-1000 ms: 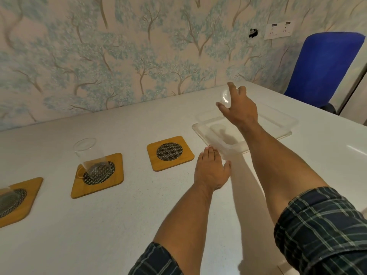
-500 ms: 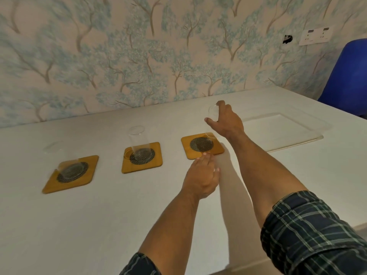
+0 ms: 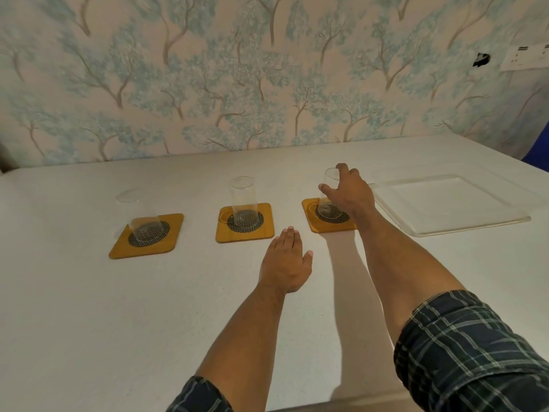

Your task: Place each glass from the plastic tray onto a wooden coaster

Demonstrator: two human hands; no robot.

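Since half a second ago the right hand (image 3: 347, 193) has carried the glass (image 3: 329, 194) down from above the right coaster (image 3: 328, 216) until its base looks seated on the dark mesh disc. Fingers (image 3: 341, 168) and thumb wrap the upper wall of the glass from 3 o'clock, still closed on it, probably to steady the tall, narrow shape before release. At 7 o'clock from it, the left hand (image 3: 286, 264) lies flat on the white table (image 3: 118, 307), fingers together and extended, holding nothing; likely just a brace. At 9 o'clock stand 2 more coasters, the middle coaster (image 3: 244, 223) and the left coaster (image 3: 147, 235), each already bearing a glass. At 3 o'clock the plastic tray (image 3: 454, 203) appears empty, so this looks like the last placement. Nothing blocks the hand's way back
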